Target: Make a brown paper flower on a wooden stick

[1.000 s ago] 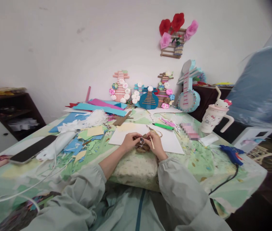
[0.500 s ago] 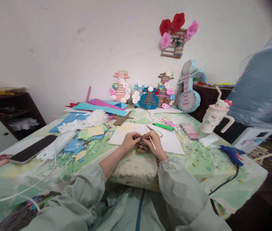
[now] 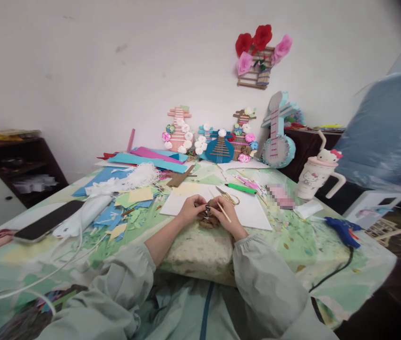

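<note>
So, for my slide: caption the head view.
Left hand and right hand hold a brown piece at a cluttered table.

By the table's [image 3: 365, 264] near edge are one left hand [image 3: 190, 211], one right hand [image 3: 231, 216], one brown piece [image 3: 209, 222] and one pale stick [image 3: 225, 213]. Farther in lie one green marker [image 3: 241, 188] and one pair of scissors [image 3: 227, 196]. Toward the left edge is one dark phone [image 3: 49, 220]; toward the right, one glue gun [image 3: 344, 230] and one cup [image 3: 311, 178]. At least four model instruments [image 3: 219, 151] line the far edge.

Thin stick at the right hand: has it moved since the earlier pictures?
Yes. Against the green marker, the thin stick at the right hand has tipped, its lower end now farther right and its slant flatter.
</note>
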### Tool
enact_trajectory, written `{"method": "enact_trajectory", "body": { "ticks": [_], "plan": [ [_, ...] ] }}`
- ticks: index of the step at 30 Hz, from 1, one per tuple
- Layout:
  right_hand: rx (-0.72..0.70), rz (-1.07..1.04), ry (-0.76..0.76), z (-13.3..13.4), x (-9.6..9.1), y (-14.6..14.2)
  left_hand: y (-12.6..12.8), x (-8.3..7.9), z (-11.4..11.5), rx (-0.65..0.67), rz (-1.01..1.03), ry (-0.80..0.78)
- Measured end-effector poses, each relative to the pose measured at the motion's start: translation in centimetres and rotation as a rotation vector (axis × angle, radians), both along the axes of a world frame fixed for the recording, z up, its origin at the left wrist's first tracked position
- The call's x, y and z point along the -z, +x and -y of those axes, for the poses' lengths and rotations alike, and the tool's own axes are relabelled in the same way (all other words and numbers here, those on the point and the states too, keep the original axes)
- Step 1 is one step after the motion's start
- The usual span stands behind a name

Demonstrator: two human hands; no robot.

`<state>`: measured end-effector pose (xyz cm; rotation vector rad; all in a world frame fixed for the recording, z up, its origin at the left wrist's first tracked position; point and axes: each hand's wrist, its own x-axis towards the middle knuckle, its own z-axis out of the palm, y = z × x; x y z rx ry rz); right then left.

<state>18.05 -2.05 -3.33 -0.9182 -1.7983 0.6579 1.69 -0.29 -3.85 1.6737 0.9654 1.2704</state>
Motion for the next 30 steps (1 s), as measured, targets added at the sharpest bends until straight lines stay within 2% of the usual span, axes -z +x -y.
{"method": "enact_trajectory", "body": {
  "ticks": [4,11,30],
  "plan": [
    [-0.016,-0.009,0.003,0.00,-0.01,0.04,0.03,-0.06,0.01,0.035,0.046,-0.049],
    [0.084,0.017,-0.005,-0.35,0.36,0.14,-0.02,-0.16,0.18,0.037,0.060,-0.083],
    [0.042,-0.028,-0.003,-0.52,0.54,0.08,0.07,-0.49,0.58,0.124,0.050,-0.062]
  ]
}}
